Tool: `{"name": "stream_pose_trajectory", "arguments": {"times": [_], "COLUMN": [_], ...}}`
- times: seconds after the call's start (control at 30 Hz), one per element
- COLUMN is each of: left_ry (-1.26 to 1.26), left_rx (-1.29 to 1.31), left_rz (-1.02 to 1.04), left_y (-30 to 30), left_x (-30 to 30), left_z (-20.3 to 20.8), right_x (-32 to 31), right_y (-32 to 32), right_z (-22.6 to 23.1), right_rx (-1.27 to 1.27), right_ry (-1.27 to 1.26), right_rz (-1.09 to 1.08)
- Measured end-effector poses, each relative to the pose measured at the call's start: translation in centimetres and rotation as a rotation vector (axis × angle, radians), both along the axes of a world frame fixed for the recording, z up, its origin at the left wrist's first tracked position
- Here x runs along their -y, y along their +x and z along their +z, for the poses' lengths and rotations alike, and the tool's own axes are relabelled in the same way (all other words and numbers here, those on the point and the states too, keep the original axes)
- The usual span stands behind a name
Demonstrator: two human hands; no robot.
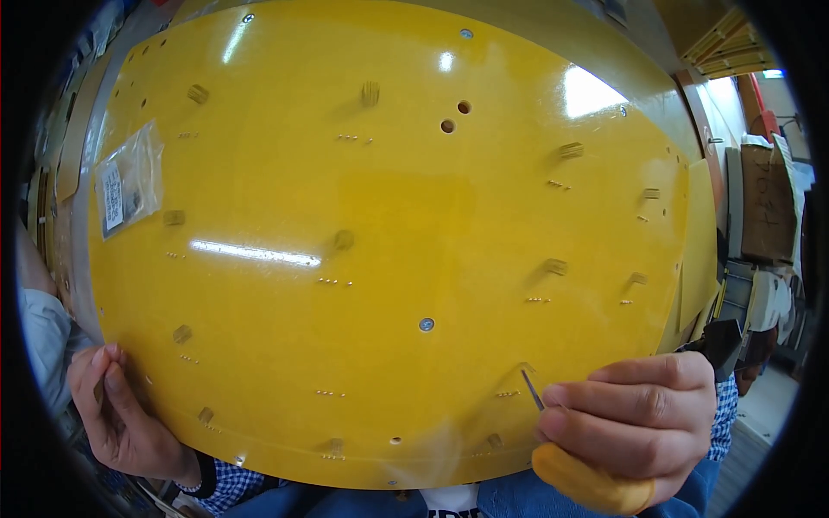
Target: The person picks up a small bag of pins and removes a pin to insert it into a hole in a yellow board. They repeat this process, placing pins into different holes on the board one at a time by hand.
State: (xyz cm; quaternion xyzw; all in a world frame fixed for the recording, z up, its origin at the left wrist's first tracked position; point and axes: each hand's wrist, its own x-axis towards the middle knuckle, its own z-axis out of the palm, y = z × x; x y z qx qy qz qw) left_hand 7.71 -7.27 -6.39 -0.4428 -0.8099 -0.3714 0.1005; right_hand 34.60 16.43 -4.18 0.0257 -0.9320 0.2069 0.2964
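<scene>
A broad yellow board (414,224) with small rows of metal pins fills the middle of the view. My right hand (639,432) is over its near right part, closed on a thin pointed metal tool (533,390), possibly tweezers. The tool's tip is just above a short row of pins (508,394), beside a faint pale mark; contact cannot be told. A yellow finger cot (587,483) covers one digit of that hand. At the board's near left edge is my left hand (125,419), thumb and fingertips drawn together; anything between them is too small to make out.
A clear plastic bag (131,181) with a white label lies on the board's left side. Two round holes (456,116) and several screws, such as the near-centre screw (427,325), mark the surface. A cardboard box (767,203) stands at the right. Another person's sleeve (43,337) shows at the left.
</scene>
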Motion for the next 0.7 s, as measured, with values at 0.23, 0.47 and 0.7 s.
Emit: {"name": "stream_pose_trajectory", "arguments": {"times": [0.23,0.47,0.7], "left_ry": [-0.006,0.003,0.010], "left_rx": [-0.009,0.022,0.002], "left_rz": [-0.027,-0.029,-0.017], "left_y": [-0.1,-0.1,-0.2], "left_x": [-0.3,-0.4,-0.4], "left_z": [0.1,-0.4,-0.2], "right_x": [-0.5,-0.7,-0.5], "right_y": [0.3,0.2,0.2], "right_z": [0.2,0.3,1.2], "right_rx": [-0.018,-0.009,0.063], "right_ry": [0.225,0.363,0.097], "right_rz": [0.081,0.093,0.068]}}
